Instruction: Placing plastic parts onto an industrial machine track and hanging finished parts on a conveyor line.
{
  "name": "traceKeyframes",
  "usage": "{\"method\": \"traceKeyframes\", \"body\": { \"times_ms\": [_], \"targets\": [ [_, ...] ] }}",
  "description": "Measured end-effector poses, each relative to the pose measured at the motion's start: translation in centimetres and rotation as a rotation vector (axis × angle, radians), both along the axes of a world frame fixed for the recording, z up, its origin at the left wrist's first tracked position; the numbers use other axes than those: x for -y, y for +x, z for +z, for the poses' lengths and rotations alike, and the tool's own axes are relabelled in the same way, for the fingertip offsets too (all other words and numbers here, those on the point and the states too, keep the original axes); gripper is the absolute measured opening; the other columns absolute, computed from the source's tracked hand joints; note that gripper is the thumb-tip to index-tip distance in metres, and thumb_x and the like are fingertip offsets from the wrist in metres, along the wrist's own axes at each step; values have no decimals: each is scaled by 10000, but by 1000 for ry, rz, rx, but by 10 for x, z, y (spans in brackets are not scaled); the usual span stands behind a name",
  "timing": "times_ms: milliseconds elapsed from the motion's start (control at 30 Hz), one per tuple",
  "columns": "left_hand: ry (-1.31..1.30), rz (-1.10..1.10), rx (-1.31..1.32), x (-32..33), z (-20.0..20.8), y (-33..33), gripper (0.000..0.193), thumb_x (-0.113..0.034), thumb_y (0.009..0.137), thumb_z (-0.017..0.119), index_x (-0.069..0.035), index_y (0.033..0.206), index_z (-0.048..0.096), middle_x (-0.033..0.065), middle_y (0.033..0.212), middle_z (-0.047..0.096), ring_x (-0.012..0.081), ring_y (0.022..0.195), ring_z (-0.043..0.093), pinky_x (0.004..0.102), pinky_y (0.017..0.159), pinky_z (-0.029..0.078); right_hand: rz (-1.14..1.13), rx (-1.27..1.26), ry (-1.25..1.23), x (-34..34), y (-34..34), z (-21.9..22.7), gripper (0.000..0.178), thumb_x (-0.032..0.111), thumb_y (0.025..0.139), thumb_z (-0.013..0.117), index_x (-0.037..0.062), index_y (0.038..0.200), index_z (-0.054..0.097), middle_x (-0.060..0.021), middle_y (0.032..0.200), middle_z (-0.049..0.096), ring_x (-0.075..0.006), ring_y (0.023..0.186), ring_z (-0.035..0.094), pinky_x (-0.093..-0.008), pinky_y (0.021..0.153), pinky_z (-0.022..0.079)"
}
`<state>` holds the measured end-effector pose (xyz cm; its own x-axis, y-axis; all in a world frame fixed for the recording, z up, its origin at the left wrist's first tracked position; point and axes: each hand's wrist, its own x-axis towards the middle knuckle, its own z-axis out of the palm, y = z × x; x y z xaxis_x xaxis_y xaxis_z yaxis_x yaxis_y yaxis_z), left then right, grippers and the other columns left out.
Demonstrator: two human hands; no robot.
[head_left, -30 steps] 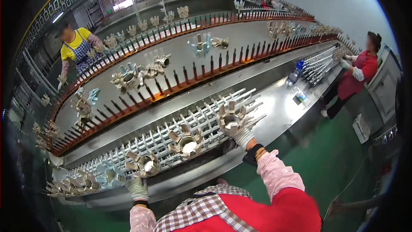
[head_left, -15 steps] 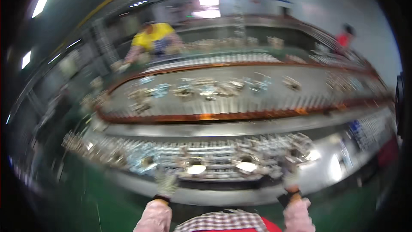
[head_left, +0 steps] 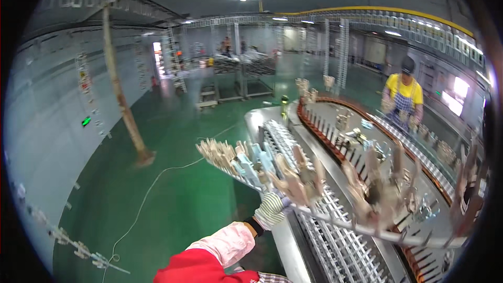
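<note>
at the lower edge sits a red vest [head_left: 196, 268] and a pink sleeve [head_left: 226, 242] that runs up to the left hand [head_left: 272, 208], which wears a striped knit glove. its fingers are curled shut around a long metal rack bar [head_left: 335, 219] at about the bar's middle. the right hand does not show, so its state cannot be told.

the rack bar is lifted off the surface and slants from the upper left down to the lower right, from just above the green floor [head_left: 173, 194] across to the right rim of the picture. rows of tan hand-shaped glove formers [head_left: 301, 178] stand up from it, some with pale blue ones among them near the bar's left end. those toward the right are blurred.

under the bar lies a white wire grid [head_left: 335, 246] set into a steel bench [head_left: 285, 246], whose near edge runs along the floor. just beyond the grid curves a conveyor track [head_left: 335, 147] with an orange-brown edge lined with dark upright pegs, and loose metal parts lie on its grey bed.

at the far edge of the conveyor stands a person in a yellow shirt [head_left: 402, 94] with a dark cap and an apron, hands at the track.

to the left, well apart from the bench, a thin white cable [head_left: 152, 188] trails over the floor, and a leaning post [head_left: 121, 99] stands by the grey wall. further back are metal frames and ceiling lights.
</note>
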<state>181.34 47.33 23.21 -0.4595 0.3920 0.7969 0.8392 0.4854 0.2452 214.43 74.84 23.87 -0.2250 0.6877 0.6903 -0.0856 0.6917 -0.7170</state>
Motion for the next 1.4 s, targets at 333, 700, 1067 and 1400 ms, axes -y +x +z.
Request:
{"method": "traceKeyframes", "body": {
  "times_ms": [333, 700, 1067, 1400],
  "targets": [
    [1195, 579, 267, 183, 62, 26, 264, -228, 864, 629, -89, 1082, 577, -44, 876, 561, 71, 746, 439, 236, 659, 380, 321, 181, -368, 33, -28, -4, 430, 239, 949, 387, 15, 1316, 404, -180, 1038, 592, -262, 909, 566, -351, 830, 445],
    [1216, 899, -21, 509, 78, 93, 493, -110, 905, 483, -110, 1378, 341, 76, 1117, 538, 174, 900, 487, 288, 852, 382, 781, 83, -687, 132, -52, -29, 472, 243, 938, 393, -52, 1304, 347, -228, 1202, 490, -296, 923, 593, -348, 764, 510],
    [1230, 958, -259, 780, 277, 185, 266, -225, 872, 498, -73, 1087, 537, 41, 598, 512, 134, 445, 395, 312, 412, 319, 878, 170, -434, 314, -98, -9, 481, 298, 934, 425, -27, 1286, 391, -211, 1228, 491, -292, 940, 581, -367, 793, 493],
    [1099, 870, -326, 764, 329, 264, 450, -218, 923, 476, -191, 1356, 356, 83, 801, 631, 60, 387, 365, 220, 349, 320, 1040, 158, -442, 383, -151, -6, 530, 383, 942, 386, -28, 1277, 399, -206, 1236, 489, -312, 984, 569, -380, 819, 488]
  ]
}}
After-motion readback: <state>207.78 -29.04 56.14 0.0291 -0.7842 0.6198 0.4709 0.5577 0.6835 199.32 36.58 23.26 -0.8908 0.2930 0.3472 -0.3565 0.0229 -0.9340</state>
